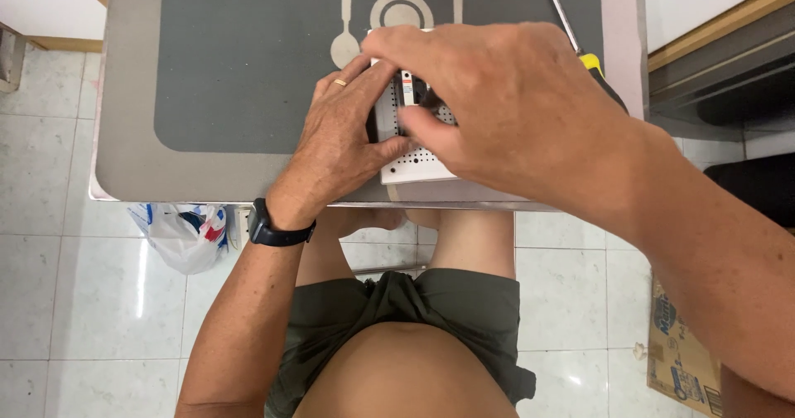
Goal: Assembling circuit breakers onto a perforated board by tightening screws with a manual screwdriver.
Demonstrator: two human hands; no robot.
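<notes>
A white box (411,166) with rows of little holes sits at the near edge of a small grey table (124,136). Both hands are on it. The left hand (335,149), with a ring on one finger and a black watch (277,229) on the wrist, presses against the box's left side, fingers curled round it. The right hand (505,108) comes over the top, and its thumb and fingers pinch a small part (407,88) with a white and orange label that sits in the box. The hands hide most of what else is inside.

A dark grey mat (248,62) with a spoon and plate picture lies on the table. A screwdriver (580,45) with a yellow and black handle lies just behind the right hand.

On the tiled floor, a plastic bag (182,232) sits under the table's left side, and a cardboard box (683,360) stands at the right.
</notes>
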